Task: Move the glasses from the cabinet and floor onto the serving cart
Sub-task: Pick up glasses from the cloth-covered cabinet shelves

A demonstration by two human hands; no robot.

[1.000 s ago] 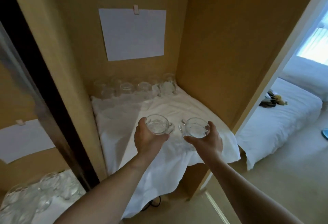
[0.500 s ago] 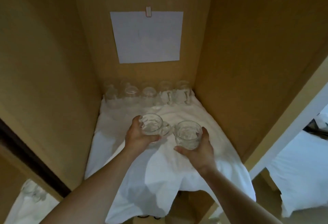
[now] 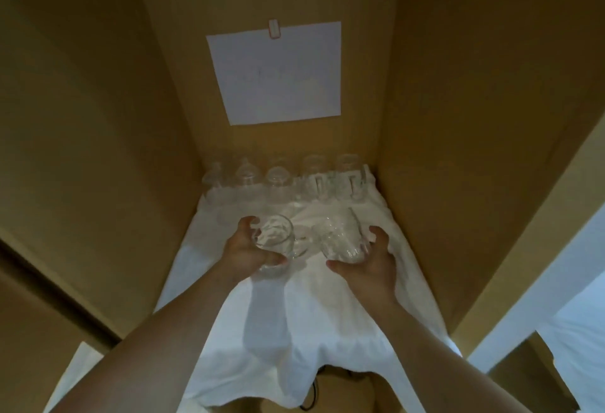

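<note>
The left hand (image 3: 244, 250) grips one glass mug (image 3: 273, 244) and the right hand (image 3: 368, 265) grips a second glass mug (image 3: 342, 239); the two mugs are just beside each other, above the white cloth (image 3: 294, 314) that covers the cabinet (image 3: 98, 118) shelf. Beyond both hands, a row of glasses (image 3: 284, 180) stands along the back wall, under a white paper sheet (image 3: 276, 72) pinned there.
</note>
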